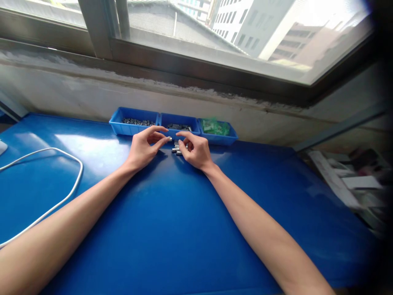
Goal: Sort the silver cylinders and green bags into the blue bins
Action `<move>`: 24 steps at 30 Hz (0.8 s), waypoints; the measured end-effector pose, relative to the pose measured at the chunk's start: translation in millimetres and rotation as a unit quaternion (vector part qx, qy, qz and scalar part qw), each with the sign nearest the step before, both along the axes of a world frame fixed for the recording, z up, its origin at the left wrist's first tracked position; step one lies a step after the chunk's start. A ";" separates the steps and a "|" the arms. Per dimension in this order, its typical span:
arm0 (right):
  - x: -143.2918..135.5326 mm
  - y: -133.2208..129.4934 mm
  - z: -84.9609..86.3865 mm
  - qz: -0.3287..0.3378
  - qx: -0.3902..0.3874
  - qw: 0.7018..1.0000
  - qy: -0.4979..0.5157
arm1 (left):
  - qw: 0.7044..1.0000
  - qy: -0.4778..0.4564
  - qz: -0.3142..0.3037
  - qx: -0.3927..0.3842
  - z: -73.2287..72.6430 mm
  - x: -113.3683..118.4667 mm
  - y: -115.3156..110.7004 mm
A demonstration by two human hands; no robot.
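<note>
Head view, and it's all happening just in front of the middle bin: a small silver piece sits at the left thumb's tip, with the metal pieces lying on the table just to its right. The left hand has that silver piece pinched, thumb pushed forward, index finger arching above. Over to the right hand, bent in from the other side, thumb and index fingertips apart beside the metal pieces; whether its curled fingers grip anything, I can't tell. Both forearms reach up from the lower corners, converging toward the middle bin, wrists above the tabletop.

Left of the middle bin, touching it, the left bin carries small dark metal parts; on its right, the right bin holds green packets. Behind the middle bin stands the wall, closing off the far side, with the window above. Room opens toward the viewer from the middle bin, blue table spreading between the forearms. Well left of the middle bin curves a white cable; well right, the table's edge slants down past blurred clutter.
</note>
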State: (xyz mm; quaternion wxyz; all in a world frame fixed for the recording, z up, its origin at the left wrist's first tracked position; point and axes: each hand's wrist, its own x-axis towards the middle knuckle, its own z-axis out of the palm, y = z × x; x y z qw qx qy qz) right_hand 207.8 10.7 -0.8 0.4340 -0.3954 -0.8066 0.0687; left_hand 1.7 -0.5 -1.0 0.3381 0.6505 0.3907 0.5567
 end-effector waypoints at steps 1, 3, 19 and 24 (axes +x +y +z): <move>0.1 -0.7 0.5 0.010 -0.003 1.000 -0.008 | 1.000 -0.008 0.001 -0.013 0.2 -0.6 0.5; 0.1 -2.2 1.2 0.030 -0.004 0.999 -0.027 | 0.999 -0.023 0.003 -0.033 0.8 -1.7 1.4; -0.3 -0.3 -3.3 0.043 0.051 0.992 -0.103 | 0.998 -0.012 -0.036 -0.048 2.7 -0.4 0.4; -1.6 -1.8 -2.5 0.016 0.064 0.993 -0.097 | 1.000 0.020 0.001 -0.024 2.0 0.3 1.0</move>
